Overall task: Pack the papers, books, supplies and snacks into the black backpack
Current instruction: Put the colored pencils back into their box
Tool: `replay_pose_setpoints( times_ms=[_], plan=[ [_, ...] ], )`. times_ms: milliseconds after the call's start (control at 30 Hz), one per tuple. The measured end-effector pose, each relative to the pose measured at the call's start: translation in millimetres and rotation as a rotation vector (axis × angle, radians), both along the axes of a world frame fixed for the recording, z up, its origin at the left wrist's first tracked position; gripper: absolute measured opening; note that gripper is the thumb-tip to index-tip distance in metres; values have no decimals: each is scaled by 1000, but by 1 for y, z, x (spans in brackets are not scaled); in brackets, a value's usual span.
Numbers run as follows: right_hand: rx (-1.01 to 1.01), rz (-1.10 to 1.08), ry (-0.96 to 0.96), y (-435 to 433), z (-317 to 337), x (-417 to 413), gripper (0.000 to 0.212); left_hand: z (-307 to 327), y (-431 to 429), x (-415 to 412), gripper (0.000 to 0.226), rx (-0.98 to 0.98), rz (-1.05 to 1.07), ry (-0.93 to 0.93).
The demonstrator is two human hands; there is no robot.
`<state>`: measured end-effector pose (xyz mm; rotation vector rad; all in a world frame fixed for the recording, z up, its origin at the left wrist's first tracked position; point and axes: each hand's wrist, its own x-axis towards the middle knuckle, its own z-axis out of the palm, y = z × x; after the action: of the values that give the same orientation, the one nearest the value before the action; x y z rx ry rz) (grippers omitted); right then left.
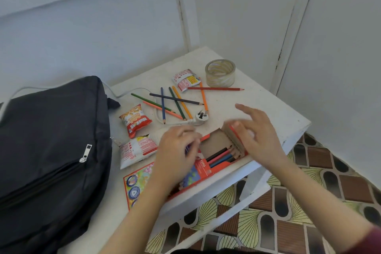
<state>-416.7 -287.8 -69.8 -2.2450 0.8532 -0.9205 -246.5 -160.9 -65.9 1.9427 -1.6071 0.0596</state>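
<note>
Left hand (177,146), over the box (206,168), pinched a pencil (188,148), apparently to slot in; right hand (255,130) pinched its flap (232,138) open.

By the left hand (177,150), the red pencil box (203,168) reads "Luna"; the snack packet (136,121) beyond it, "NutKing".
</note>
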Motion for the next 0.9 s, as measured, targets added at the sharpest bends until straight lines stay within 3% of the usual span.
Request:
replay_pose_setpoints(
  times_ms=[100,300,467,600,700,800,900],
  plan=[
    [-81,-152,73,-44,8,24,26,15,-18,37,29,52,82,-6],
    [-84,-319,525,-104,5,55,37,43,-53,103,46,359,140,-29],
    [-141,-308,415,-111,4,57,19,39,-62,122,41,510,41,-105],
    [-125,-182,157,-97,9,51,10,36,-62,123,30,466,24,-143],
    [163,-198,-259,-73,30,41,4,35,-60,122,21,364,17,-115],
    [384,-190,-616,-50,50,24,13,42,-58,114,18,150,68,92],
    [459,-193,-719,-29,58,5,16,56,-56,100,17,-69,95,251]
  ],
)
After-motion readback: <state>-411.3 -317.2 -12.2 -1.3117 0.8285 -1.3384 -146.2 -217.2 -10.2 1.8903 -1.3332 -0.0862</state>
